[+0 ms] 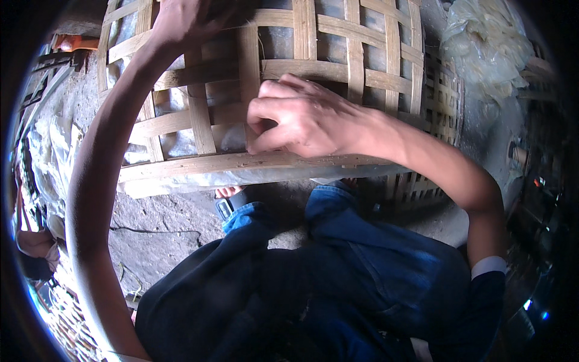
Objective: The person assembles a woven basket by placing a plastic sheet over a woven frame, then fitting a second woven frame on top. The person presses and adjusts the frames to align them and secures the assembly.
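Observation:
In front of me lies a woven bamboo panel (304, 36) of flat crossing strips, with a thicker bamboo strip (199, 166) along its near edge. My right hand (301, 117) is over its near middle, fingers curled and thumb bent toward them. The fingertips meet beside an upright strip; whether they pinch it or something small is hidden. At the top left my left hand (188, 23) reaches onto the far part of the weave. Its fingers are lost in shadow and at the frame edge. Whitish plastic sheeting (175, 184) shows under the near edge and through the gaps.
A bundle of clear plastic (485, 45) lies at the far right. More bamboo lattice (443, 99) stands beside the panel on the right. White plastic (51, 151) and a wicker weave (69, 320) are at the left. Below are my jeans-clad legs (386, 259) and rough grey floor (160, 223).

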{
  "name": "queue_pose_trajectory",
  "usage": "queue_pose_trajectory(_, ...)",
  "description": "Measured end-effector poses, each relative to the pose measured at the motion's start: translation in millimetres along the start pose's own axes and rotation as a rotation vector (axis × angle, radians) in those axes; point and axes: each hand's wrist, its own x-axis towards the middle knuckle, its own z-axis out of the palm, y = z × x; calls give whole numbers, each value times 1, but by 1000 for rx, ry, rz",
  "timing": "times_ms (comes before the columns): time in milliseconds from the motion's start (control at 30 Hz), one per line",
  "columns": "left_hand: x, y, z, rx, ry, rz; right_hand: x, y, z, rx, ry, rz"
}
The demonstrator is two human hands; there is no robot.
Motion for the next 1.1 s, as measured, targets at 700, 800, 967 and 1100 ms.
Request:
queue_pose_trajectory(700, 2, -2, 15, 73, -17, -30, -69, 79, -252, 349, 1073, 555)
queue_pose_trajectory(800, -7, -9, 10, 120, -49, -54, -87, 95, -228, 312, 1314, 675)
queue_pose_trajectory(967, -10, -10, 14, 104, -35, -61, -72, 34, -59, -327, 255, 554)
queue_pose_trajectory(1100, -8, -6, 9, 51, -32, -61, -86, 52, -27, -470, 71, 397)
